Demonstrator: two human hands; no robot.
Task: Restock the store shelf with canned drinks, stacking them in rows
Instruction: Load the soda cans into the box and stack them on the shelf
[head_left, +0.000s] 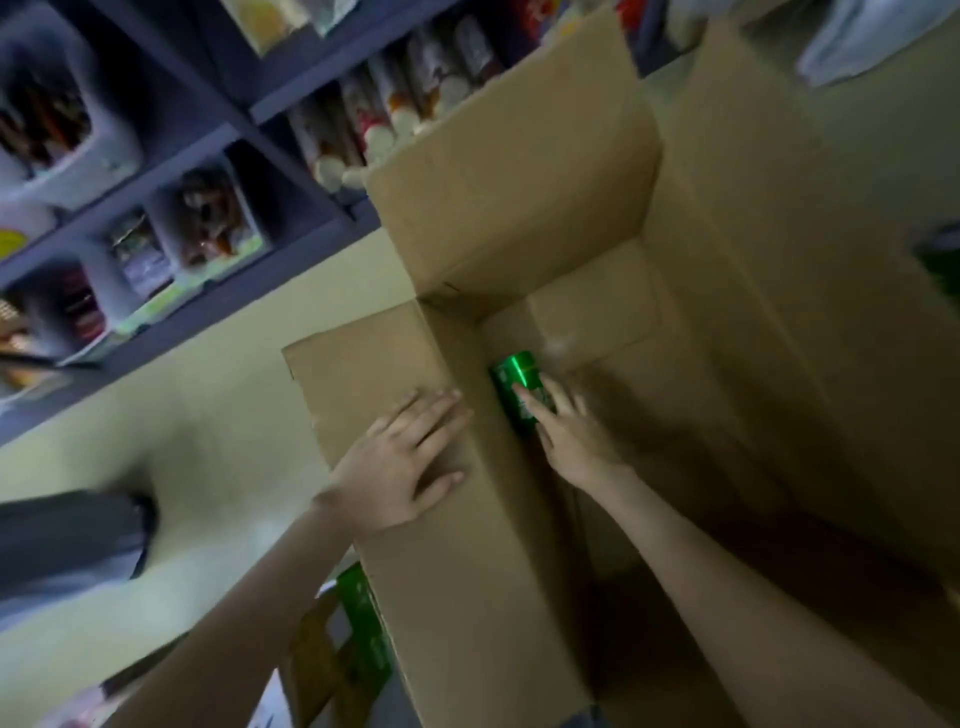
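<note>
Head view, left fingers (435, 417) flat on box flap (358, 374), right fingers (536, 406) gripping green can (513, 372)

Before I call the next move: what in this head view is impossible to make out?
All from the head view:
Grip: motion blur hides whether the right hand grips the green can or only touches it.
Floor of the cardboard box nearest the camera: shadow and the right forearm cover it, so any further cans are uncountable.
Goods on the shelf: blurred, labels unreadable.
Green thing: cut off by the right edge.
</note>
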